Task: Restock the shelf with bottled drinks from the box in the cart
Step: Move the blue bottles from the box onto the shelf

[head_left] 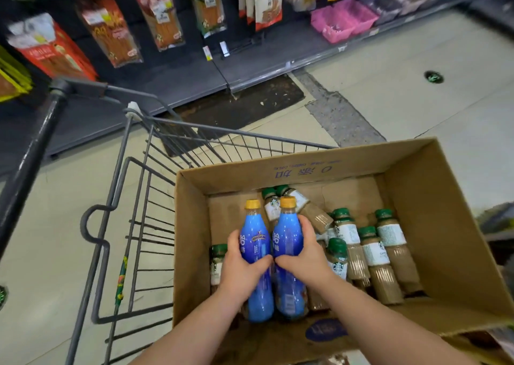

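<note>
Clasping blue bottles (257,239) (285,236) (labels half-covered): both grips (242,267) (303,256)

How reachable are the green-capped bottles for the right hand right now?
Probably not yet: the right hand grips a blue bottle, so it has no spare grip. The path itself looks free: the box is open-topped and the green-capped bottles lie uncovered just beside that hand.

The cardboard box (434,198) sits in the cart (32,153), towards its 3 o'clock side. In the box at 7 o'clock, the left bottle (257,242), in the left grip (244,270), is just beside the right bottle (285,239), in the right grip (303,256). Coffee bottles (375,253) lie mostly at 3 o'clock of the pair. The shelf (180,86) lies beyond the cart at 12 o'clock, with snack packets (111,31) hanging above it.
</note>
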